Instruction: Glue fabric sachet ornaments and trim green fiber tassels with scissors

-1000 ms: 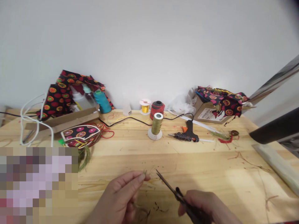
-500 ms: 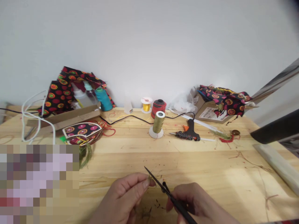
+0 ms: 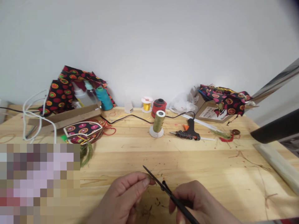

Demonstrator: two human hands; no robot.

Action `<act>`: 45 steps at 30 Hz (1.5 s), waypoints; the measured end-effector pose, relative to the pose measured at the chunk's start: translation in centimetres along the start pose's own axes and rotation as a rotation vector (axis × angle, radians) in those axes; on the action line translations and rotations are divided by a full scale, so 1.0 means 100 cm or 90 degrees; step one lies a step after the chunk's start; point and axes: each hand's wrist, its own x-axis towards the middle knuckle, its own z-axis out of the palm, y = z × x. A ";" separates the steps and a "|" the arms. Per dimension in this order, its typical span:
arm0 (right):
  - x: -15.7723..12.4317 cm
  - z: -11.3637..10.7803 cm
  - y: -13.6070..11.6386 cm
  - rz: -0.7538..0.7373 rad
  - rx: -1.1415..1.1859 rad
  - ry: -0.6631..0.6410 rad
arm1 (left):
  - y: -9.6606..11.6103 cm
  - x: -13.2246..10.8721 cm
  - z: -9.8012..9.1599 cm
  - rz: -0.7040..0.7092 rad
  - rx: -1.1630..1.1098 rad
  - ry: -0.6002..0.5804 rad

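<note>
My left hand (image 3: 127,194) is closed in a pinch, thumb against forefinger, on a small bit of olive-green thread that hardly shows at the fingertips. Black scissors (image 3: 177,202) are gripped in my right hand (image 3: 195,199). Their long blade points up and left and crosses just in front of my left fingertips. Dark snippets (image 3: 158,202) are scattered on the wooden table (image 3: 112,155) between and beyond my hands. A spool of olive-green thread (image 3: 159,122) stands upright farther back.
Behind the olive spool are a red thread cone (image 3: 158,108) and a yellow thread spool (image 3: 146,105). A black glue gun (image 3: 188,133) lies to the right. Patterned fabric pieces (image 3: 84,129) and a white cable (image 3: 56,130) lie at left. A cardboard box (image 3: 211,112) holds fabric scraps.
The scissors have shifted slightly, their tip a little up and left. Green strands that stuck up at my left fingertips are now barely visible. Both hands keep their hold.
</note>
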 end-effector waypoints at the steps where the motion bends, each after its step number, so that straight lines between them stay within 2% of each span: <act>1: 0.003 0.000 0.003 -0.004 -0.004 -0.007 | 0.000 0.000 0.000 0.004 0.002 0.005; 3: 0.006 -0.002 0.007 -0.025 0.000 -0.023 | 0.002 -0.001 0.001 0.008 0.005 0.020; 6: 0.004 -0.008 0.008 -0.105 0.018 -0.038 | 0.005 -0.001 0.001 0.014 -0.023 0.057; 9: 0.002 -0.011 0.011 -0.186 -0.041 -0.019 | 0.007 0.001 -0.001 0.029 -0.086 0.113; 12: 0.006 -0.005 0.021 -0.217 -0.113 -0.012 | 0.007 0.003 -0.003 0.045 -0.129 0.160; 15: 0.006 0.002 0.028 -0.257 -0.162 -0.051 | 0.008 0.002 -0.003 0.064 -0.158 0.173; 17: -0.001 -0.001 0.026 -0.292 -0.184 -0.053 | 0.008 0.001 -0.003 0.062 -0.166 0.171; 19: -0.015 -0.013 0.022 -0.314 -0.217 0.029 | 0.009 0.000 -0.003 0.052 -0.164 0.166; 21: -0.031 -0.035 0.021 -0.284 -0.301 0.200 | 0.009 -0.001 -0.003 0.049 -0.158 0.164; 25: -0.045 -0.081 0.040 -0.023 -0.522 0.557 | 0.008 -0.001 -0.002 0.044 -0.157 0.154; 26: -0.045 -0.090 0.047 0.030 -0.553 0.598 | 0.008 -0.001 -0.002 0.042 -0.157 0.150; 28: -0.044 -0.103 0.061 0.076 -0.589 0.632 | 0.008 0.000 -0.001 0.048 -0.156 0.135; 32: -0.041 -0.115 0.078 0.087 -0.583 0.604 | 0.007 0.001 0.001 0.046 -0.146 0.121; 34: -0.039 -0.116 0.080 0.058 -0.592 0.589 | 0.006 0.001 0.000 0.041 -0.138 0.117; 36: -0.037 -0.111 0.077 -0.010 -0.623 0.615 | 0.004 0.002 -0.001 0.044 -0.130 0.101; 38: -0.032 -0.095 0.067 -0.109 -0.609 0.660 | 0.003 0.002 -0.001 0.041 -0.118 0.080; 40: -0.024 -0.071 0.050 -0.231 -0.497 0.655 | 0.003 0.001 0.001 0.032 -0.099 0.059; 42: -0.012 -0.043 0.031 -0.293 -0.313 0.511 | 0.005 -0.001 0.005 0.028 -0.073 0.039; 43: -0.006 -0.029 0.022 -0.307 -0.211 0.401 | 0.006 -0.003 0.007 0.028 -0.058 0.029; 45: 0.009 -0.007 0.009 -0.310 -0.018 0.236 | 0.008 -0.006 0.010 0.024 -0.024 0.011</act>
